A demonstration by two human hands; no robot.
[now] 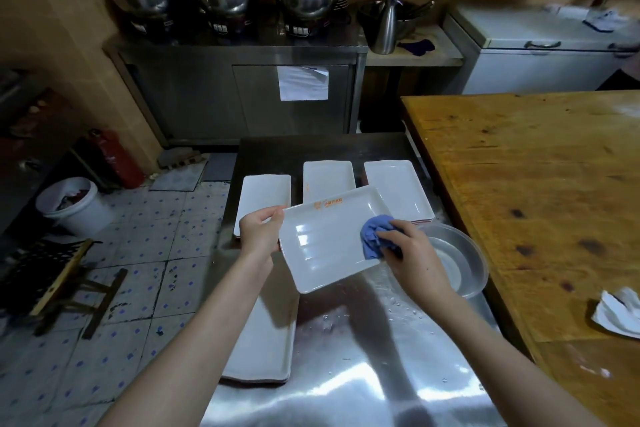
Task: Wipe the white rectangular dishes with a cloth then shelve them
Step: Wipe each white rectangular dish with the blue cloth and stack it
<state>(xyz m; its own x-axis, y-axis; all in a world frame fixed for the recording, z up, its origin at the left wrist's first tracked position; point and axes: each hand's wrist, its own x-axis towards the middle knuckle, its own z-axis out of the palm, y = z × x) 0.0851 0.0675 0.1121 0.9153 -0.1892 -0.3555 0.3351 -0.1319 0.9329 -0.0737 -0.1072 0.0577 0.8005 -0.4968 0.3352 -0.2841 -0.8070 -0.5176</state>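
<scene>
— Two hands busy?
— Yes: gripping dish (323,246) by its left edge with left hand (259,231), tilted above tabletop (346,374); pressing bunched cloth (374,236) onto its right side with right hand (412,253).
— Other dishes (398,184)?
— Stacked behind, on tabletop.

From where I stand, the near half of the steel counter (346,374) lies bare and wet, open between the long dish stack (266,340) on its left edge and the clear basin (460,263) at its right. Farther back, 3 dish stacks (327,177) fill the width. The tilted dish (322,246), held up between the left hand (258,232) and the right hand (412,253) with its blue cloth (374,236), blocks the middle. The wooden table (536,184) walls the right side.
</scene>
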